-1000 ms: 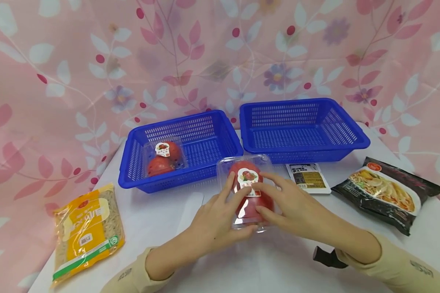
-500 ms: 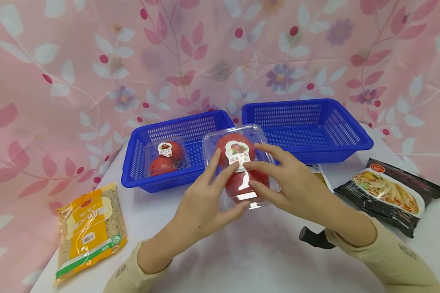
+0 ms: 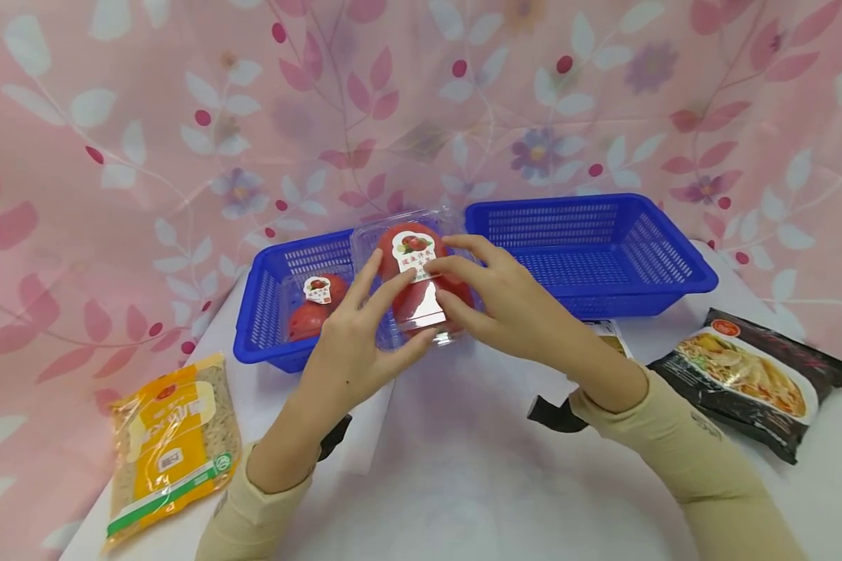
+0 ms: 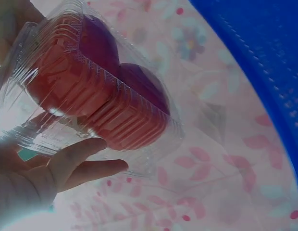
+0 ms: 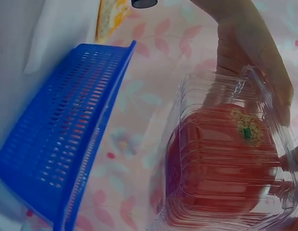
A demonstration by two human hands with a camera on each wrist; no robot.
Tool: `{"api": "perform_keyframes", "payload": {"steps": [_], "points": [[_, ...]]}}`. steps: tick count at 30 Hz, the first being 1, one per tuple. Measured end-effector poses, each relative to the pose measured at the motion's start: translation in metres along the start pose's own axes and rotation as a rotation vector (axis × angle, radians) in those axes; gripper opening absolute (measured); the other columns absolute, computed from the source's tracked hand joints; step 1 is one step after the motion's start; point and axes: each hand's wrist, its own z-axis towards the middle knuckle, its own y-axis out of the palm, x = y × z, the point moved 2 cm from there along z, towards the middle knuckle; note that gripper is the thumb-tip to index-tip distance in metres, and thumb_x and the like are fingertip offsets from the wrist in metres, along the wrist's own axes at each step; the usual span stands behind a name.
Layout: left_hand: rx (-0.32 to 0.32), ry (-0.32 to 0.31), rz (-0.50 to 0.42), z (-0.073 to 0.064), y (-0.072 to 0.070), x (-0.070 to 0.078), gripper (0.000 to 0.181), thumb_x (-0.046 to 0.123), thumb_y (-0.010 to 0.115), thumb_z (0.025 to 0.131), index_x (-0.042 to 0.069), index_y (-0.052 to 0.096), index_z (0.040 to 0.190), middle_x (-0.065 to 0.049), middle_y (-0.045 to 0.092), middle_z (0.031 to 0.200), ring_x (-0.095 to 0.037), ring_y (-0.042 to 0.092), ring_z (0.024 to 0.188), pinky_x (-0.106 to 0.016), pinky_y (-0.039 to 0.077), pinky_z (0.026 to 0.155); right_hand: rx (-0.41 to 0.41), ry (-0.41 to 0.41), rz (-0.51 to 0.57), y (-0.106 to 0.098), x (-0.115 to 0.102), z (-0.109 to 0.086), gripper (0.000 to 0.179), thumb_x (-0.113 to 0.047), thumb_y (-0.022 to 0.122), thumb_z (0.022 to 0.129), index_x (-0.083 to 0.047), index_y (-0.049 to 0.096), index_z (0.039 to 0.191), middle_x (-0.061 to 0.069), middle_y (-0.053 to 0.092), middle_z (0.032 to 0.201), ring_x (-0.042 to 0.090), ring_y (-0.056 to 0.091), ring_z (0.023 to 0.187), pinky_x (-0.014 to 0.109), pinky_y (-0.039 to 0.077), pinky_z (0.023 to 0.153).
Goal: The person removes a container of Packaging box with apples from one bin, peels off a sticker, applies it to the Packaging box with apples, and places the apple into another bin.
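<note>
A clear plastic box of red tomatoes [image 3: 428, 300] with a white fruit label is held up between both hands, tilted, overlapping the right part of the left blue basket [image 3: 281, 360] in the head view. My left hand [image 3: 354, 339] grips its left side, fingers spread over the lid. From the right, my right hand [image 3: 508, 300] holds it with fingertips on the lid near the label. Through the clear wall in the left wrist view, two tomatoes [image 4: 125, 110] show above the left fingers [image 4: 74, 159]. A second boxed pair of tomatoes [image 3: 310, 319] lies inside the left basket.
Another blue basket [image 3: 582, 300] stands to the right. A yellow bag of grain [image 3: 171, 444] lies at the left, a black noodle packet [image 3: 751, 374] at the right. Behind the right forearm, a small flat packet [image 3: 609, 333] is partly hidden.
Both hands have raised the tomato box off the white table and carried it away and leftward, from in front of the baskets to over the left basket's right side.
</note>
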Motion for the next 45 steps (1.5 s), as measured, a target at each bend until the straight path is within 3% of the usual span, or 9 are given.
{"api": "perform_keyframes", "payload": {"steps": [9,18,28,39,45], "points": [[-0.015,-0.097,-0.022,0.021,0.013,-0.045,0.061,0.042,0.073,0.075,0.014,0.056,0.125,-0.018,0.034,0.142,-0.038,0.036,0.127,-0.050,0.045,0.085,-0.090,0.033,0.055,0.034,0.034,0.037,0.029,-0.023,0.053,0.091,-0.010,0.058,0.117,0.013,0.048,0.124,0.029,0.048,0.113,0.041,0.046,0.087],[-0.005,-0.117,-0.076,0.035,0.031,-0.083,0.059,0.035,0.076,0.073,0.009,0.058,0.122,-0.020,0.037,0.139,-0.034,0.035,0.127,-0.049,0.044,0.087,-0.052,0.048,0.074,0.066,0.064,0.058,0.027,-0.018,0.054,0.089,-0.007,0.060,0.114,0.017,0.046,0.126,0.032,0.047,0.114,0.043,0.045,0.088],[-0.096,-0.205,-0.076,0.047,0.045,-0.115,0.060,0.040,0.075,0.073,0.009,0.058,0.122,-0.019,0.037,0.140,-0.037,0.033,0.128,-0.052,0.040,0.092,-0.002,0.073,0.130,0.098,0.096,0.068,0.028,-0.017,0.055,0.090,-0.006,0.060,0.115,0.020,0.042,0.132,0.036,0.051,0.111,0.045,0.045,0.089],[-0.219,-0.284,-0.063,0.039,0.067,-0.148,0.061,0.045,0.073,0.073,0.011,0.059,0.121,-0.019,0.039,0.138,-0.036,0.033,0.128,-0.054,0.033,0.097,-0.087,0.151,0.141,0.131,0.120,0.067,0.028,-0.019,0.056,0.090,-0.004,0.061,0.113,0.019,0.047,0.127,0.031,0.048,0.115,0.041,0.042,0.093],[-0.338,-0.316,-0.046,0.037,0.074,-0.157,0.061,0.047,0.070,0.076,0.011,0.056,0.124,-0.016,0.044,0.135,-0.032,0.035,0.128,-0.052,0.030,0.100,-0.228,0.240,0.067,0.141,0.121,0.075,0.027,-0.020,0.052,0.089,-0.006,0.061,0.110,0.018,0.050,0.120,0.031,0.048,0.112,0.044,0.042,0.092]]}}
